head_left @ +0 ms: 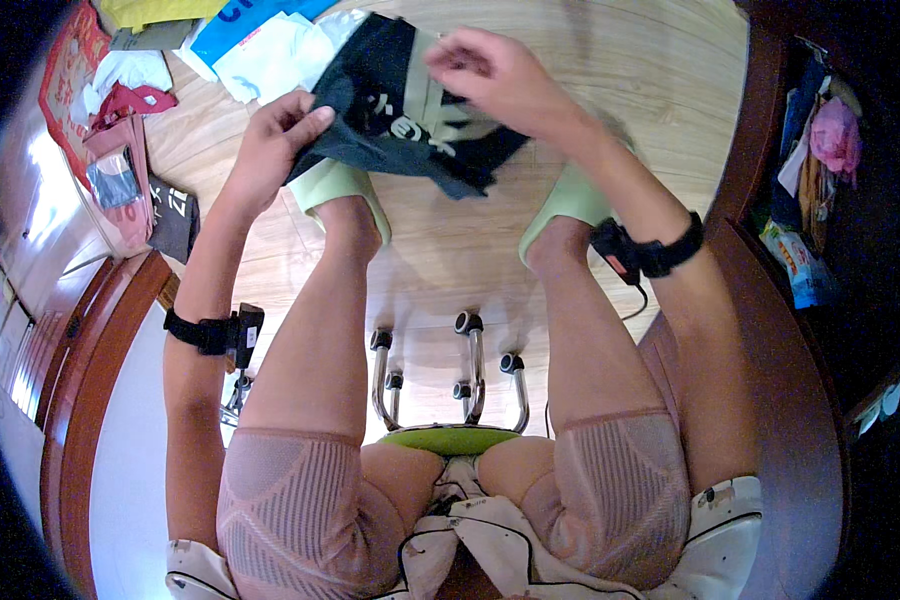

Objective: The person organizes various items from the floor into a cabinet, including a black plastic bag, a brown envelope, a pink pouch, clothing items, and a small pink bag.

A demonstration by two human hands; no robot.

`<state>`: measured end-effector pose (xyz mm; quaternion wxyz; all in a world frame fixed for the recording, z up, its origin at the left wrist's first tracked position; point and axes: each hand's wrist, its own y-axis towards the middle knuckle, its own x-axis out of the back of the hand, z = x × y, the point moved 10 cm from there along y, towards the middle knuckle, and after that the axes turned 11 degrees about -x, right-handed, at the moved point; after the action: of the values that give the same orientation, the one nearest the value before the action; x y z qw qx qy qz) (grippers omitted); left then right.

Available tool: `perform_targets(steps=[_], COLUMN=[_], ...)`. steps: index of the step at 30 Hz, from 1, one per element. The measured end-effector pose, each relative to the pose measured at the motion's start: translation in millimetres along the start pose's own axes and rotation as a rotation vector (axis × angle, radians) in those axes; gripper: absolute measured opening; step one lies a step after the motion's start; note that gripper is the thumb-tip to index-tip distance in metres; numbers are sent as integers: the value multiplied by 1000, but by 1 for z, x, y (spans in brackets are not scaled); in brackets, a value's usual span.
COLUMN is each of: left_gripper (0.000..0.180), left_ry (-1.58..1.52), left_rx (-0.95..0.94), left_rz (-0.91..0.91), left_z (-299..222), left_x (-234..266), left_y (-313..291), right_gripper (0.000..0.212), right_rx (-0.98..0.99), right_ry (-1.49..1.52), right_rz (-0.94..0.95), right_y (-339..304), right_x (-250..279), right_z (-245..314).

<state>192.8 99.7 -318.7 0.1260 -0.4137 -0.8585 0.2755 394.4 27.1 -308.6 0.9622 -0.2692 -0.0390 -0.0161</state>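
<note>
A black bag (365, 75) with pale print, apparently of cloth-like material, is spread out in the air above the floor and my feet. At its left edge my left hand (288, 135) pinches it, thumb lying on top and fingers underneath. Over the bag's upper right part, my right hand (485, 75) has its fingers bent inward and slightly smeared by motion. Whether they grip the bag does not show. The bag's lower edge hangs loose and ragged in outline, close to my green slippers (568, 200).
White plastic bags (275, 58), a blue bag (245, 22) and a yellow one (155, 10) lie at the far left. Red and pink bags (125, 190) are left of me. Shelving with a pink bundle (835, 137) stands right. Chair casters (468, 322) sit between my legs.
</note>
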Motion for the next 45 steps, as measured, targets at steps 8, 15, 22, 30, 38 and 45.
perform_targets(steps=[8, 15, 22, 30, 38, 45], left_gripper=[10, 12, 10, 6, 7, 12], left_ry=[-327, -394, -330, -210, -230, -177], left_rx=[-5, -39, -85, -161, -172, -144], left_rz=[-194, -244, -255, -216, -227, -342], left_z=[7, 8, 4, -2, -5, 2], left_x=[30, 23, 20, 14, 15, 33], left_y=[-8, -7, -4, 1, -2, -3], right_gripper=[24, 25, 25, 15, 19, 21], right_rx=[-512, -342, -482, -611, -700, -487], right_ry=[375, 222, 572, 777, 736, 649], right_rz=[58, -119, 122, 222, 169, 80], right_y=[-65, -42, -40, -34, -39, -36], right_x=[16, 33, 3, -33, -34, -4], right_z=[-65, -50, -43, -54, -48, -59])
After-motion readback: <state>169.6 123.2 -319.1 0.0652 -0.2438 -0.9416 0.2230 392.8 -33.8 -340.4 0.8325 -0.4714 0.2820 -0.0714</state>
